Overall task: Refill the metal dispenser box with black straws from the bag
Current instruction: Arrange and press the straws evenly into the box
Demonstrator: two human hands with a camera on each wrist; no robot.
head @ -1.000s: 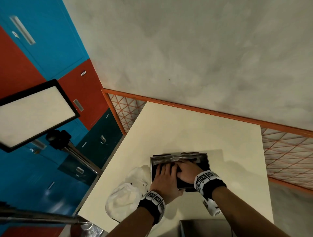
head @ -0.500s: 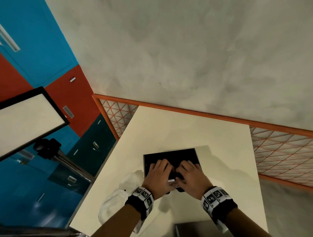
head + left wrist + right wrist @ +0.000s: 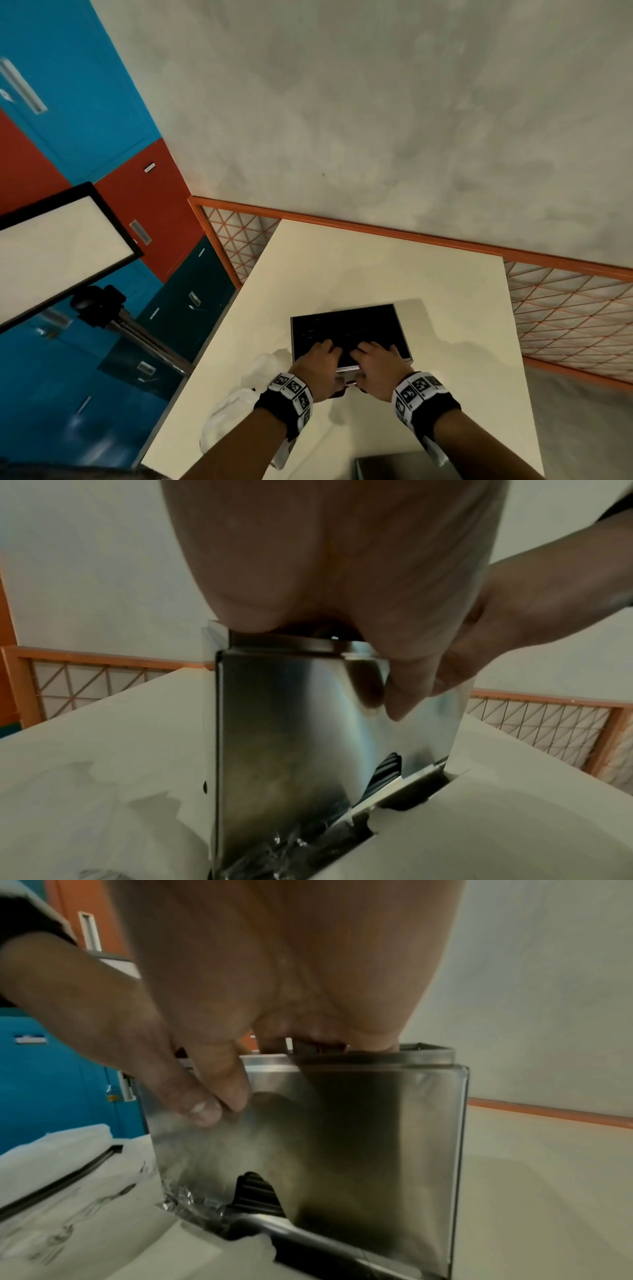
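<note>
The metal dispenser box (image 3: 349, 329) stands on the cream table (image 3: 376, 267), its open top full of black straws (image 3: 342, 325). My left hand (image 3: 320, 359) and right hand (image 3: 375, 359) sit side by side on its near edge. Each has its fingers over the rim and its thumb against the shiny front wall (image 3: 291, 723). The wrist views show both thumbs close together on that wall (image 3: 342, 1123). Black straws (image 3: 257, 1191) show through the slot at the bottom of the front. The white plastic bag (image 3: 233, 407) lies left of my left wrist.
A grey metal piece (image 3: 404, 466) lies at the table's near edge by my right forearm. An orange mesh railing (image 3: 565, 308) runs behind and right of the table. A light panel on a tripod (image 3: 61, 246) stands to the left, off the table.
A second ago both hands lay on the straws inside the box. They have drawn back toward me and now hold its near wall.
</note>
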